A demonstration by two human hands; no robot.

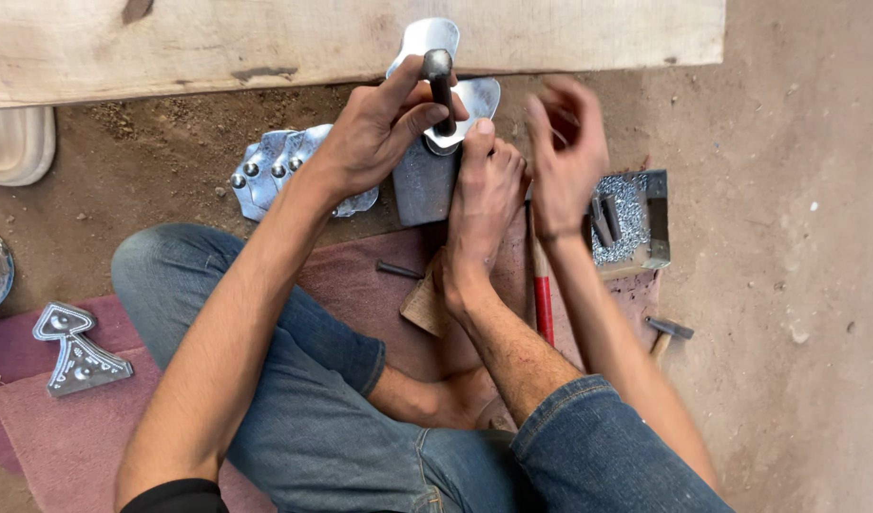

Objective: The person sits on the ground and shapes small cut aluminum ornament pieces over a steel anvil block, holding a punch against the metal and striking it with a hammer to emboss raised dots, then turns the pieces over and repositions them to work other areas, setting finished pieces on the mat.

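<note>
On a dirt floor below a pale wooden plank (360, 38), seen from the head camera, a seated person in blue jeans works sheet metal with bare hands and one bare foot. The left hand (374, 133) is closed around a dark steel punch (441, 90), thumb and fingers wrapped about its shaft, and holds it upright with its tip on a shiny shaped metal plate (470, 100). That plate lies across the top of a grey metal block (423, 185) just under the left hand's fingers. The foot (484, 204) presses against the block's right side, its toes touching the plate's edge right beside the punch.

Right of the foot, the right hand (565, 142) hangs blurred in the air, fingers loosely spread and curled, holding nothing. Just below its wrist a red-handled hammer (543, 294) lies on the maroon mat (351, 285), touching neither hand. To the right of the right hand sits a small open metal box (636, 218) filled with tiny silver rivets. Behind the left wrist, a stack of finished riveted plates (270, 171) rests on the dirt. Far off to the left of the left forearm, a flat decorated metal piece (75, 351) lies on the mat. A second hammer (666, 332) lies near the right forearm.
</note>
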